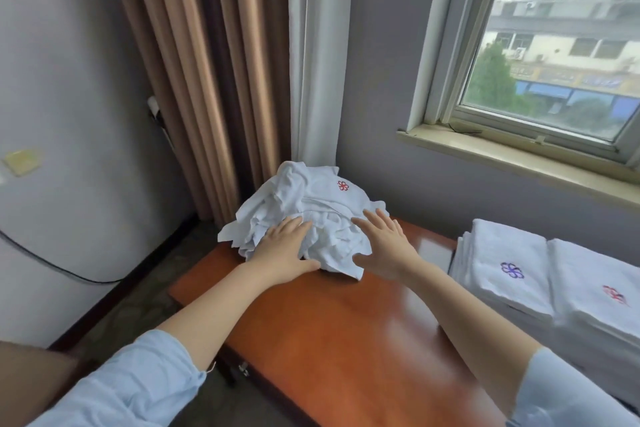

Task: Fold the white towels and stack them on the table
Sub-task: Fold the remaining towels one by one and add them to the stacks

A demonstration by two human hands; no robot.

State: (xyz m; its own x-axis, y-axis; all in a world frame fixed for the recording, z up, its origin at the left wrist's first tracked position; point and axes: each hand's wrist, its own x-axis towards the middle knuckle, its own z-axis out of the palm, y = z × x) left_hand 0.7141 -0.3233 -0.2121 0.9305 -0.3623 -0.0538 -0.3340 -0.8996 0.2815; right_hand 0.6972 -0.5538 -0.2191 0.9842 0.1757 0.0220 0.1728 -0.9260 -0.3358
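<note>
A crumpled heap of white towels (311, 204) lies at the far end of the orange-brown table (339, 333); a red flower emblem shows on top. My left hand (282, 248) rests flat on the heap's near left side, fingers spread. My right hand (382, 246) lies open against the heap's near right side, fingers apart, gripping nothing. Two stacks of folded white towels stand on the table's right side: one with a purple emblem (505, 267), one with a red emblem (602, 291).
Brown and white curtains (221, 73) hang behind the heap. A window with a sill (519, 152) is on the right wall. A grey wall with a black cable (52, 260) runs along the left, floor below.
</note>
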